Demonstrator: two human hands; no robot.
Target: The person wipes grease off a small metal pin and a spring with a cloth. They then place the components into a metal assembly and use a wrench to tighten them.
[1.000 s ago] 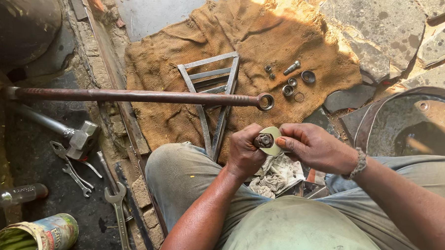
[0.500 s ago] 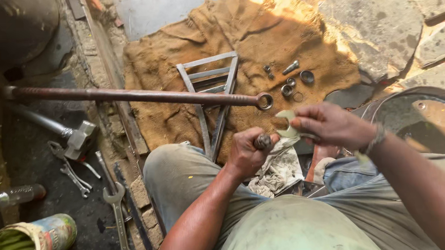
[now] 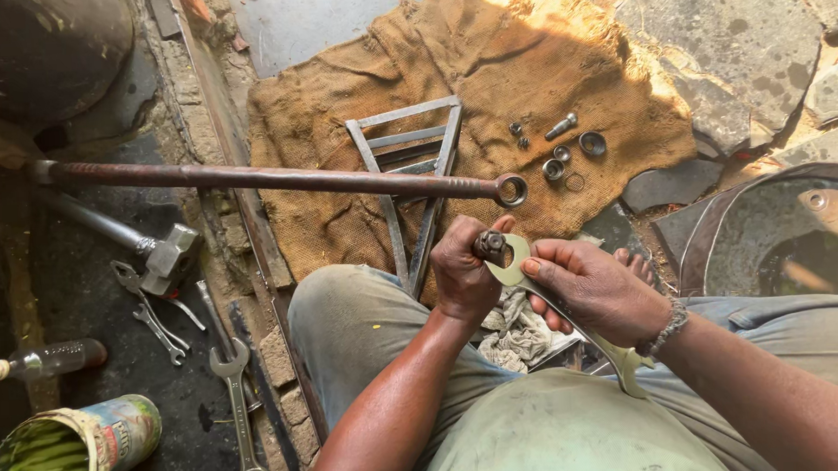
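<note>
My left hand [image 3: 464,273] is closed around a short dark bolt-like part [image 3: 489,243] with a nut at its tip, held above my lap. My right hand [image 3: 595,290] grips a pale open-ended spanner [image 3: 618,354]; the spanner's jaw sits on the nut, and its handle runs back under my wrist toward my knee. A crumpled grey rag [image 3: 518,332] lies between my legs just below both hands.
A long rusty rod with a ring end [image 3: 278,181] crosses a burlap sack [image 3: 450,67]. On the sack lie a triangular metal frame [image 3: 407,162] and several small nuts and bearings [image 3: 557,152]. At the left lie spanners [image 3: 237,409], a hammer [image 3: 164,256], a bottle [image 3: 43,360] and a can [image 3: 74,447].
My right hand had only a small pale piece at the part; it drew away right, then returned with the spanner and set its jaw on the nut. My left hand stayed in place.
</note>
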